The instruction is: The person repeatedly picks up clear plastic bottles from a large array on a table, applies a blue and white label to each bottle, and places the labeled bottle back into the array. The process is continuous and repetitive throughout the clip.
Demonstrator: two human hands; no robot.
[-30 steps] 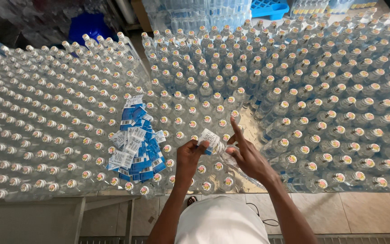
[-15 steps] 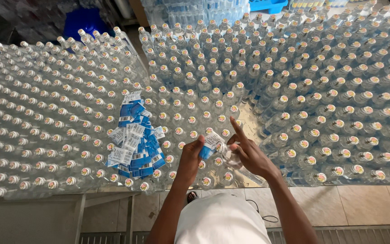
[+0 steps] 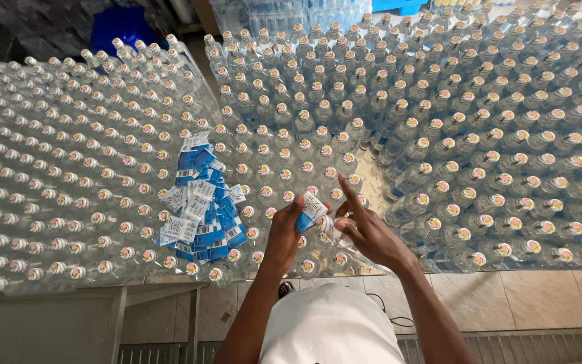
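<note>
Fingers of the left hand [image 3: 283,232] pinch a label [image 3: 311,210], thumb on top, pressing it against a bottle [image 3: 335,237] lying tilted between both hands. The label is a small slip, white on its upper part and blue at the lower left edge, partly wrapped round the clear plastic. The right hand [image 3: 372,236] cradles the bottle from the other side: its lower fingers curl round the body, while the index finger [image 3: 346,191] sticks out straight, pointing away from the person. All this sits low in the middle of the view, just above the near edge of the table [image 3: 365,185].

Just left of the left hand, a heap of loose labels [image 3: 200,209], blue and white, lies on the bottle tops. Capped clear bottles [image 3: 493,135] stand upright in dense rows on every side, leaving only a bare metal patch near the hands. Below, the person's white shirt [image 3: 328,327] and tiled floor [image 3: 506,303] show.
</note>
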